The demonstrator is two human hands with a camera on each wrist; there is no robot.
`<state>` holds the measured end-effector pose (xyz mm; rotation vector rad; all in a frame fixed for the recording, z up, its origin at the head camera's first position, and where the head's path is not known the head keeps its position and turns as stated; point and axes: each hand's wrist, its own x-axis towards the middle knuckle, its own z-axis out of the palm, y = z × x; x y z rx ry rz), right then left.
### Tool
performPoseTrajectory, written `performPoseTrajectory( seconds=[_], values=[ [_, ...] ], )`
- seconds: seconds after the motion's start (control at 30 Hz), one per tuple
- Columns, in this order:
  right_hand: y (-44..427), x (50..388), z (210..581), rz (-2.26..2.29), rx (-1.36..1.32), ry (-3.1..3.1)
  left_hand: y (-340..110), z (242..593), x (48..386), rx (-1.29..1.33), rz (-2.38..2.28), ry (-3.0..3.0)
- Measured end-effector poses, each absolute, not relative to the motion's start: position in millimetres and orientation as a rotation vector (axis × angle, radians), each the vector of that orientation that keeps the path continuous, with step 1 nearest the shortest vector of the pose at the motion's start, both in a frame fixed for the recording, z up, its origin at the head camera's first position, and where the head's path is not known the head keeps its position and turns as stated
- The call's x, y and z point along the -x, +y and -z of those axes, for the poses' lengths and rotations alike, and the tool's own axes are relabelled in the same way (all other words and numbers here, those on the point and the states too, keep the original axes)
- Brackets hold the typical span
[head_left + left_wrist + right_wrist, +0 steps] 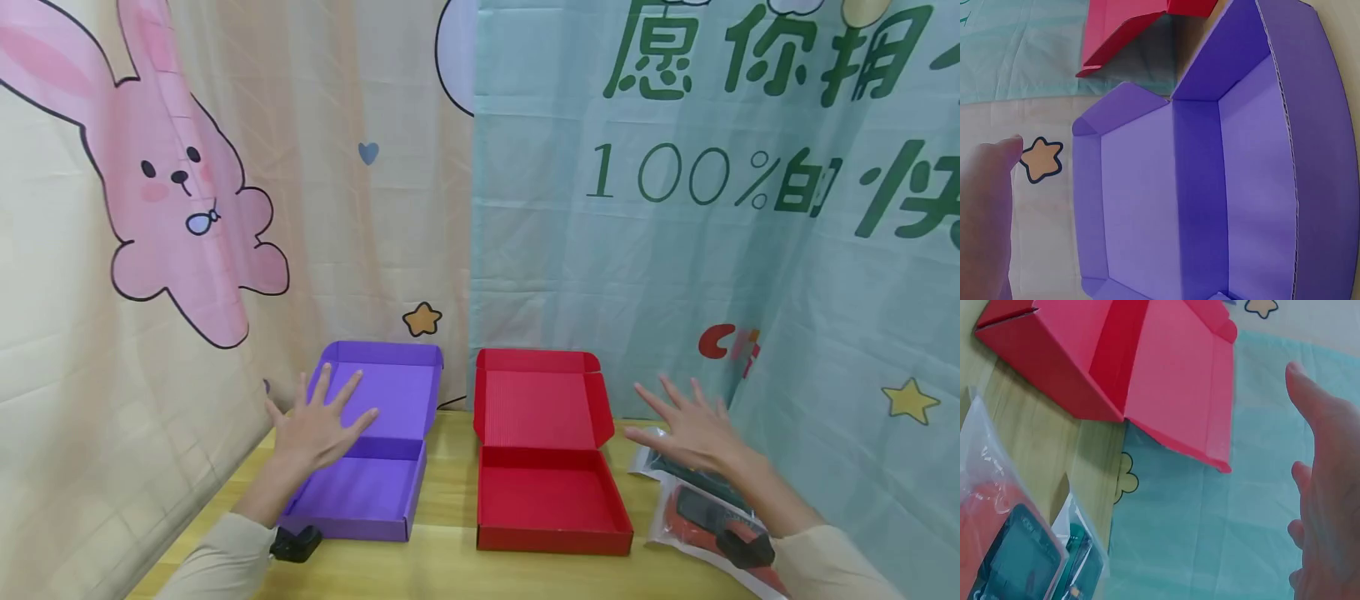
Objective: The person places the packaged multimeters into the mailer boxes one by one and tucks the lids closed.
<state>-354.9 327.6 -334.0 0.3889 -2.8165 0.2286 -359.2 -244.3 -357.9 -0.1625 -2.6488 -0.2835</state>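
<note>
Your left hand [315, 429], fingers apart, hovers by the purple box [345, 529], your right hand [695, 431], likewise spread, by the red box [553, 540] and plastic bags [696, 510].

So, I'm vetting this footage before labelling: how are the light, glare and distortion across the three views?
Head: soft, even light, left hand and right hand clear, red box shaded along its inner back wall; left wrist: purple box's front edge bows, probably lens distortion; right wrist: glare on the red-filled bag.

Purple box [385, 450] partly behind left fingers [347, 391]
</note>
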Motion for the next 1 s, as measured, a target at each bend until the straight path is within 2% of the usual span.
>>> performPoseTrajectory(
  seconds=[0.4, 0.6, 0.83, 1.0],
  values=[
    [362.2, 340.8, 349.0, -0.326, -0.495, -2.782, -288.7, 381.0, 343.5, 0.193, 0.465, -2.672],
    [389.0, 329.9, 364.7, -0.404, -0.563, -2.765, -312.3, 400.5, 334.9, 0.291, 0.556, -2.655],
    [413.4, 317.3, 386.8, -0.458, -0.589, -2.761, -333.6, 419.7, 330.0, 0.430, 0.904, -2.613],
    [424.8, 309.4, 402.0, -0.599, -0.607, -2.799, -349.2, 427.5, 320.5, 0.362, 1.235, -2.722]
  ],
)
